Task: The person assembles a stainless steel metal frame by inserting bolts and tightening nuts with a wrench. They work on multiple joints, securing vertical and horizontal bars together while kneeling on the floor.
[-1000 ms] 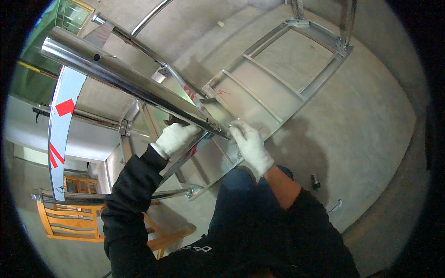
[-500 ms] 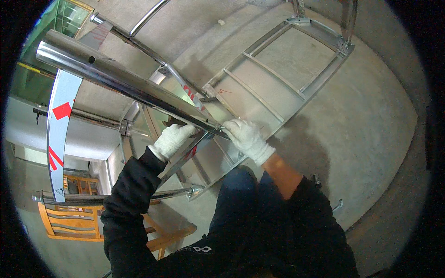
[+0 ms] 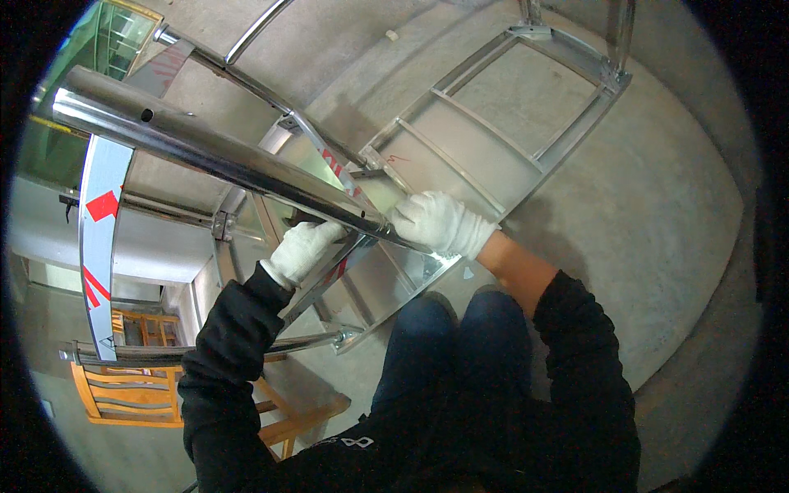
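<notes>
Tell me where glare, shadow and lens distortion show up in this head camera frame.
Head view: glare streaks along the polished steel tube held by the gloved left hand and right hand; a soft shadow falls on the concrete floor beside the metal frame; fisheye bends straight edges, with a black rim.

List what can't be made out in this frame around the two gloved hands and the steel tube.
- Head view: near end of the shiny steel tube is covered by the right hand.
- Left hand: its fingers curl under the tube, so the grip is hidden.
- Where tube meets the metal frame: masked by both gloves.
- Wooden chair: partly blocked by the black sleeve and rim darkness.
</notes>
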